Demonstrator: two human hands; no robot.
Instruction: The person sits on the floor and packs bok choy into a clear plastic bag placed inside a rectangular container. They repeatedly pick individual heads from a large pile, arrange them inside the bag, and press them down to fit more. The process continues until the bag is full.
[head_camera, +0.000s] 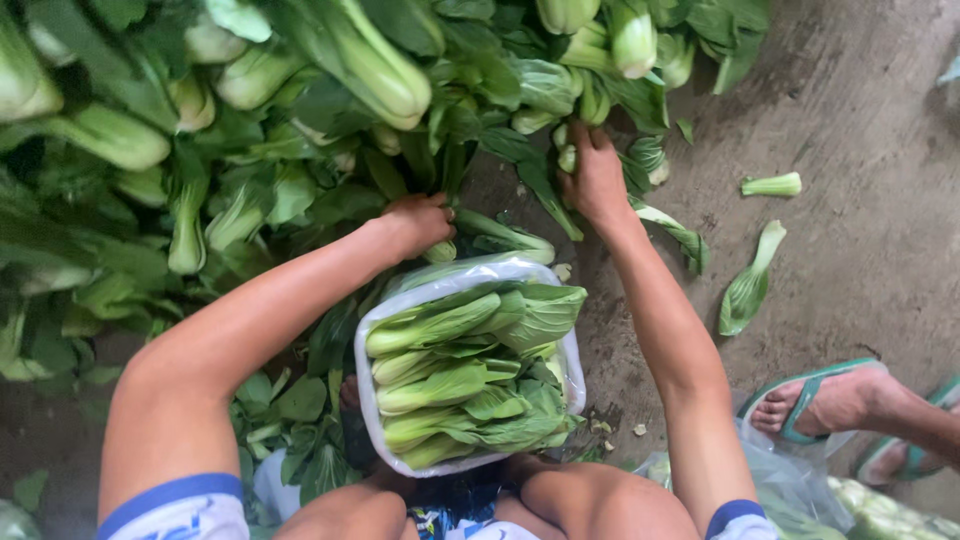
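Big heap of bok choy (200, 130) covers the far-left side of the dirt floor (860, 200), with a clear bag (470, 370) packed with stalks sitting near its edge. Left hand (420, 222) is curled around a stalk (500, 236) beside the bag's mouth; right hand (595, 180) is closed on a small head (567, 150). I'd grab near the base, leaves bruise easily.
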